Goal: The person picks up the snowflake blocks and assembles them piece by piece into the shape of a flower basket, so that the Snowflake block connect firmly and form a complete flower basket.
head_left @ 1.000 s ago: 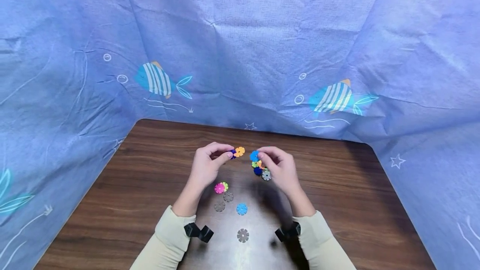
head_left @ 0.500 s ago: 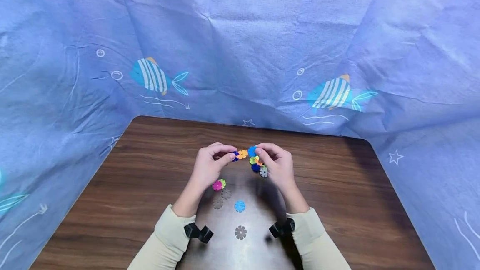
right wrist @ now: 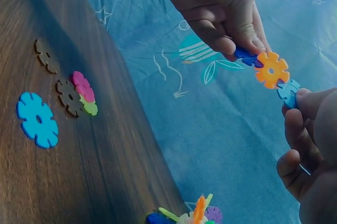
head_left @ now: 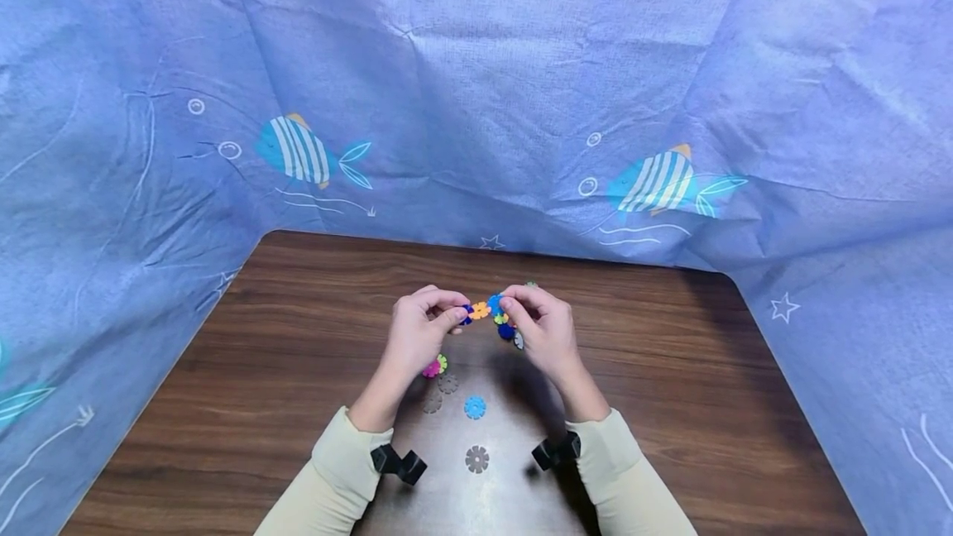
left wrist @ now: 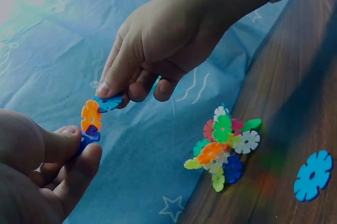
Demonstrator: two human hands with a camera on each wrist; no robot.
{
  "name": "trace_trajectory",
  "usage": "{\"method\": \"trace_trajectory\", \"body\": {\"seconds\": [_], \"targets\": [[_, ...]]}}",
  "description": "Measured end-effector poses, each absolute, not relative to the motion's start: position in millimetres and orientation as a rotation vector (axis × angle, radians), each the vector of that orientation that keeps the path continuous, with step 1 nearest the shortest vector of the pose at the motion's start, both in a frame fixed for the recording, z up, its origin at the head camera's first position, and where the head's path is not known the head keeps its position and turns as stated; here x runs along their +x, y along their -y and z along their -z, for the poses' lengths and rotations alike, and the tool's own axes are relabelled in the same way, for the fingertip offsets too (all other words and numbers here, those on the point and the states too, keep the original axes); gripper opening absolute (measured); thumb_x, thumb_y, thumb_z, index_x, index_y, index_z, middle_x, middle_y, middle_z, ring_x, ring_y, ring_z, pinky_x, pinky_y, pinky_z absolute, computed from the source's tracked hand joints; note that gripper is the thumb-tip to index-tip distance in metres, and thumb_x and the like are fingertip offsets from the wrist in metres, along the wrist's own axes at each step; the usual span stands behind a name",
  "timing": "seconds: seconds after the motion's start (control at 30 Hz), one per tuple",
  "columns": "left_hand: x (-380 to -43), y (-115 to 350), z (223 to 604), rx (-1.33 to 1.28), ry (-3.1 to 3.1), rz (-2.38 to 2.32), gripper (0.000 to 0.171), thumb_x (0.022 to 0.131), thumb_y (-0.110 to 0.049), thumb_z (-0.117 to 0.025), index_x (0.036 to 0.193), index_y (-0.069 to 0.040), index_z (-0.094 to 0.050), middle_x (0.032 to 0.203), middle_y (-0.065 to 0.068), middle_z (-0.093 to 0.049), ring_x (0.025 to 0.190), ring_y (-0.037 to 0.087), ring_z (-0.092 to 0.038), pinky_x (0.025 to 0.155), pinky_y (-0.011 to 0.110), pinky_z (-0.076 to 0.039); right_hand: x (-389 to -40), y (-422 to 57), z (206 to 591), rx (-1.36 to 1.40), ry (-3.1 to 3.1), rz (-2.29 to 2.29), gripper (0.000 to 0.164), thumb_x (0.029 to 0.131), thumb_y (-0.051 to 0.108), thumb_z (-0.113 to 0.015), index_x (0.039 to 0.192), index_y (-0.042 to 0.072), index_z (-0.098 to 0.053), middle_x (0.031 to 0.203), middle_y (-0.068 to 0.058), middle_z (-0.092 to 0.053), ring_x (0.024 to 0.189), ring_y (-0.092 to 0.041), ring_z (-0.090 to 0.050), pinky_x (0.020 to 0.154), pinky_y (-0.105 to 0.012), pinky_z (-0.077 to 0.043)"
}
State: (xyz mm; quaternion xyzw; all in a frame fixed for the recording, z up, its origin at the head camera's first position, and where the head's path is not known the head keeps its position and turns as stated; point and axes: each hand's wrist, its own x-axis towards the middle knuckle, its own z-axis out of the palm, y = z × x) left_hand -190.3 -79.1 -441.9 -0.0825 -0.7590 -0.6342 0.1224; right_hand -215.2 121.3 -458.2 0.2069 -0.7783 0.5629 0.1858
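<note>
My left hand (head_left: 419,329) pinches a dark blue notched plastic disc (left wrist: 89,141) between thumb and fingers. An orange notched disc (right wrist: 272,70) is joined to it by its slots. On the orange disc's other side, my right hand (head_left: 542,327) pinches a light blue disc (right wrist: 288,92) edge to edge with it. Whether the slots of those two are fully pushed together, I cannot tell. Below and behind the right hand, a many-coloured cluster of interlocked discs (left wrist: 218,148) sits on the table, partly hidden in the head view.
On the wooden table (head_left: 298,337) lie loose discs: a light blue one (head_left: 475,408), a brown-grey one (head_left: 477,459), two more brown-grey ones near the left wrist, and a pink disc (right wrist: 83,86) with a yellow-green disc (right wrist: 89,106). A blue fish-print cloth (head_left: 476,106) hangs behind the table.
The hands have come together: the orange disc, apart from the light blue one a second ago, now meets its edge. The right hand has moved slightly left.
</note>
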Motion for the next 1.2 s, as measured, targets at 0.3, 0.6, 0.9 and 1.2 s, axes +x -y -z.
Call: {"method": "trace_trajectory", "body": {"seconds": [0.3, 0.6, 0.9, 1.2], "targets": [[-190.2, 74.0, 445.1, -0.186, 2.166, 1.917, 0.007, 0.087, 0.007, -0.076, 0.094, 0.007, -0.077, 0.085, 0.016, -0.065, 0.067, 0.02, -0.07, 0.063, 0.029, -0.063, -217.5, -123.9, 462.8, 0.655, 2.225, -1.436, 0.01, 0.098, 0.02, -0.072, 0.098, 0.011, -0.078, 0.079, 0.001, -0.07, 0.066, -0.015, -0.062, 0.059, -0.022, -0.052], [-192.3, 88.9, 440.4, -0.392, 2.31, 2.11, 0.025, 0.096, -0.008, -0.071, 0.118, 0.004, -0.071, 0.098, 0.017, -0.072, 0.08, 0.023, -0.072, 0.072, 0.042, -0.064, -216.6, -126.2, 459.3, 0.606, 2.173, -1.881, 0.007, 0.096, 0.006, -0.072, 0.1, 0.004, -0.077, 0.079, -0.019, -0.071, 0.065, -0.021, -0.066, 0.056, -0.027, -0.055], [-194.3, 97.9, 441.0, -0.51, 2.474, 1.792, 0.013, 0.095, -0.016, -0.075, 0.102, -0.007, -0.08, 0.092, 0.007, -0.075, 0.075, 0.013, -0.066, 0.067, 0.026, -0.056, -214.4, -114.5, 456.5, 0.754, 2.272, -1.937, 0.007, 0.097, 0.001, -0.069, 0.1, -0.001, -0.075, 0.081, -0.021, -0.071, 0.066, -0.026, -0.066, 0.055, -0.032, -0.054], [-194.4, 101.9, 439.8, -0.338, 2.44, 1.718, 0.006, 0.092, -0.014, -0.076, 0.093, -0.01, -0.081, 0.087, 0.005, -0.074, 0.073, 0.015, -0.064, 0.063, 0.024, -0.053, -210.3, -127.0, 474.0, 0.779, 2.508, -1.789, 0.017, 0.092, 0.012, -0.077, 0.108, 0.005, -0.075, 0.089, -0.008, -0.074, 0.075, -0.017, -0.068, 0.067, -0.03, -0.059]]}}
